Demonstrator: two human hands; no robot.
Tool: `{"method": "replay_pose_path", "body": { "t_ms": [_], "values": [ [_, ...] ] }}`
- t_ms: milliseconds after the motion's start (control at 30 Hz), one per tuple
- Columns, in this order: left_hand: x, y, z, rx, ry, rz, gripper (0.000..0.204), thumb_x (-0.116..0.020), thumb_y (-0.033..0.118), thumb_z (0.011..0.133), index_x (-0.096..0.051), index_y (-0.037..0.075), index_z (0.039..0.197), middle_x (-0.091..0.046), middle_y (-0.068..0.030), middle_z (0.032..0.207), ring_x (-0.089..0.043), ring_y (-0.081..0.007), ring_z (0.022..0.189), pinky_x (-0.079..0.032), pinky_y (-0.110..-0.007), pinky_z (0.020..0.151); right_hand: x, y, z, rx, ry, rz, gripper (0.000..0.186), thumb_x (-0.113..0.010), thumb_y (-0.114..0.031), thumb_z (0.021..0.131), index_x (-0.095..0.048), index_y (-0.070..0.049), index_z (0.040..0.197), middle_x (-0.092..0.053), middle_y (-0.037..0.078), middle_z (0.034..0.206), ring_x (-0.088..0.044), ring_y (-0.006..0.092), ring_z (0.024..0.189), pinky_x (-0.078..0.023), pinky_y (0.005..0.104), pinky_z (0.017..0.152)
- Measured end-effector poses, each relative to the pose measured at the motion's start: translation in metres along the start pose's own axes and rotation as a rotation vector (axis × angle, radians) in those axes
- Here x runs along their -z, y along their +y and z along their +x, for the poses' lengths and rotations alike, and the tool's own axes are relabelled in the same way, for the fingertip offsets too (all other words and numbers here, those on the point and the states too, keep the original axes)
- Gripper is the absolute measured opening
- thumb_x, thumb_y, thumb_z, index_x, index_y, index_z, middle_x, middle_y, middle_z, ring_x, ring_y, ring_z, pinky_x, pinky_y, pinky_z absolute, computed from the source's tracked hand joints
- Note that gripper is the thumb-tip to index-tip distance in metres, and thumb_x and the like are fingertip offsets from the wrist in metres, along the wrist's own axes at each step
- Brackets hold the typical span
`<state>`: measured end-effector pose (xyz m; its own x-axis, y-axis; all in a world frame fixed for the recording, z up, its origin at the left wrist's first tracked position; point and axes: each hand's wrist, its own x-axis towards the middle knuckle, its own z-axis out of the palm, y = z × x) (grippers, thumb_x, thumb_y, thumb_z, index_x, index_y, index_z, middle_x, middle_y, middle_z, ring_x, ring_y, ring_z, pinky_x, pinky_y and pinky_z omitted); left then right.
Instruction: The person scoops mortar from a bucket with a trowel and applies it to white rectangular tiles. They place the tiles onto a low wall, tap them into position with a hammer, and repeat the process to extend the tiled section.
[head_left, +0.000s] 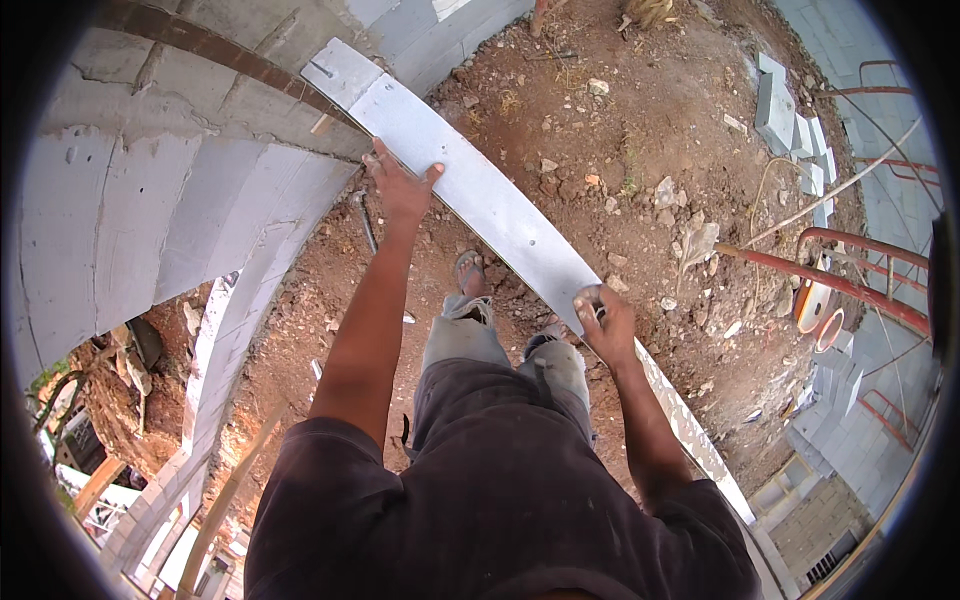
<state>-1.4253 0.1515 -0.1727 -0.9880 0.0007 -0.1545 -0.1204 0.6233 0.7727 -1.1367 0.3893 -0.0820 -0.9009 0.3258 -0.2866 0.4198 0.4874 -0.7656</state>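
White board, one; left hand grip half-spread at edge, hold unclear; right hand grip curled round it.

Brown dirt ground, stones scattered, 1 o'clock. Gray blocks piled at 2, pale block wall beyond. Light rock between 2 and 3. Red metal bar at 3. Wooden strip, slanted, 8.

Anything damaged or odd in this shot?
The long silvery-white flat board looks patchy beyond the right hand, its surface mottled brown as if worn. The faded pale trousers gape at one knee, apparently torn.
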Motion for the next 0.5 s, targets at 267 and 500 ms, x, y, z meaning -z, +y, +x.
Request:
{"method": "replay_pose_path", "body": {
  "t_ms": [267,500],
  "values": [
    [0.025,0.041,0.054,-0.309,-0.407,0.99,0.11,-0.046,0.08,0.086,-0.007,0.01,0.161,-0.007,-0.0226,0.166,-0.01,-0.0372,0.154,-0.009,-0.054,0.124,-0.108,0.139,-0.108,-0.065,0.139,-0.349,0.08,-0.087,-0.017,0.067,-0.049,-0.004,0.137,-0.052,0.023,0.135,-0.047,0.0439,0.128,-0.039,0.05,0.109],
    [0.026,0.03,0.05,-0.286,-0.424,1.032,0.111,-0.043,0.081,0.086,-0.004,0.008,0.161,-0.006,-0.0233,0.166,-0.007,-0.0371,0.154,-0.007,-0.052,0.124,-0.188,0.181,-0.069,-0.343,0.521,0.124,0.067,-0.079,-0.024,0.077,-0.051,0.002,0.132,-0.054,0.032,0.129,-0.05,0.0532,0.118,-0.042,0.052,0.104]
  ]
}}
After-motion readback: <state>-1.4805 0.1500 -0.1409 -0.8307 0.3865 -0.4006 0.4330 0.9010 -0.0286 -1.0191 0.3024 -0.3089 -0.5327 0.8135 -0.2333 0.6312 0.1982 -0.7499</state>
